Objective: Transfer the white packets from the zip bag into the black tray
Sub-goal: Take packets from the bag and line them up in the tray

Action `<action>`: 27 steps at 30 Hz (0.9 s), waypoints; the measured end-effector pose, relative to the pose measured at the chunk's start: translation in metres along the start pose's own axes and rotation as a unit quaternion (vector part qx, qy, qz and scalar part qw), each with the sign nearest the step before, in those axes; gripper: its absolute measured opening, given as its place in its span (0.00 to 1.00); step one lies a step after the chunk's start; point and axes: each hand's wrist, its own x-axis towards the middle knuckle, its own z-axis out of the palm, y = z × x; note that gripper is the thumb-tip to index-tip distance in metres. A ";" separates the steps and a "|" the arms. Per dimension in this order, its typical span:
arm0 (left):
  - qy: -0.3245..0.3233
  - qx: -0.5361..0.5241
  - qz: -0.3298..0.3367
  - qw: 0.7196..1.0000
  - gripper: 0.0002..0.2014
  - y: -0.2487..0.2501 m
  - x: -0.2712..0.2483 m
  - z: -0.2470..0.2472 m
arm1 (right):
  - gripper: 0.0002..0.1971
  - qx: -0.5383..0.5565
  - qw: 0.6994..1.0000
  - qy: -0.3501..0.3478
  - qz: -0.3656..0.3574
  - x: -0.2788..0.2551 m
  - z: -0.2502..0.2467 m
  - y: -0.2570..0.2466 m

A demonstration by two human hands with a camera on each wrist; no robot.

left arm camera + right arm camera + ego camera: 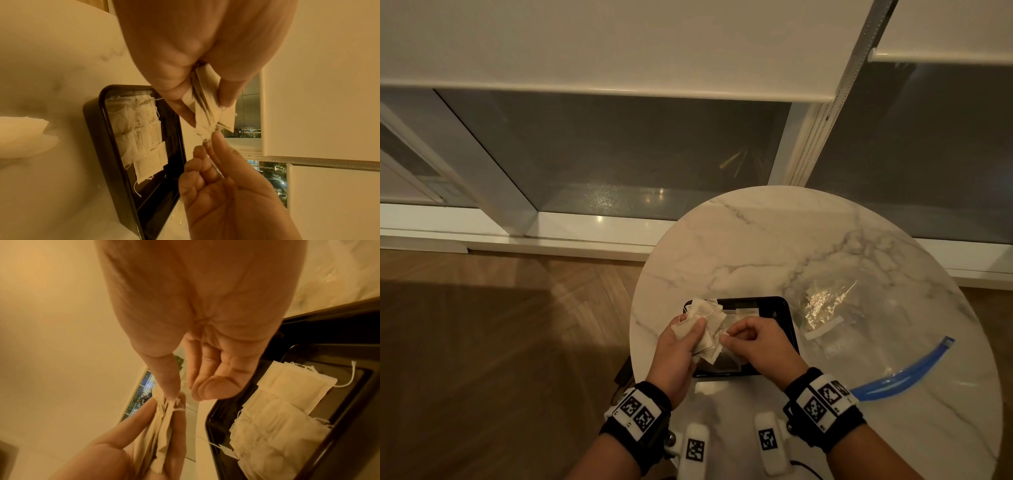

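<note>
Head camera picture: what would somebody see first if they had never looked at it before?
First, the two hands meeting over the black tray on the round marble table: the left hand grips a fan of white packets, and the right hand pinches the edge of that bunch. More packets already lie inside the tray, and the clear zip bag with its blue strip lies on the table to the right.

Bare marble (774, 240) beyond black tray (787, 318)
</note>
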 end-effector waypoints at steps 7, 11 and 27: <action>-0.008 -0.038 0.008 0.999 0.15 0.000 -0.002 0.004 | 0.07 0.076 0.996 -0.034 0.018 -0.003 0.003 -0.008; 0.013 -0.069 0.002 0.998 0.15 0.002 0.002 -0.002 | 0.05 0.089 0.995 -0.030 0.020 -0.002 -0.004 -0.006; 0.107 -0.014 -0.024 0.994 0.12 -0.026 0.016 -0.046 | 0.03 -0.238 0.964 0.108 0.059 0.031 -0.042 0.065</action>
